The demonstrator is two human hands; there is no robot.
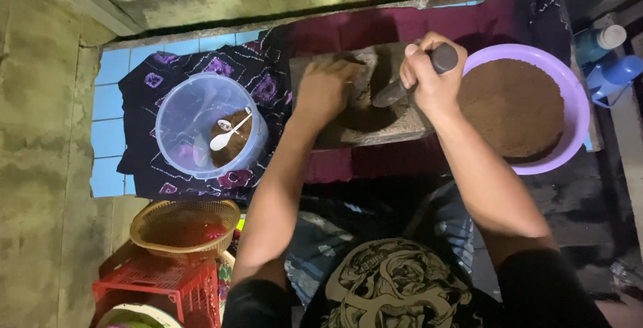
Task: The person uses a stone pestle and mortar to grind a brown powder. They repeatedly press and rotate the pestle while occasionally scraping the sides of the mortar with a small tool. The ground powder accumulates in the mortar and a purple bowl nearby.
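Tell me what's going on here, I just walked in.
A person sits on the floor grinding on a stone mortar. The right hand grips a dark pestle; the left hand rests on the stone. A purple basin of brown powder sits to the right, and a clear tub with a white spoon to the left.

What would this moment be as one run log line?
right hand: grips dark pestle | left hand: on stone mortar | purple bowl: brown powder | clear tub: white spoon
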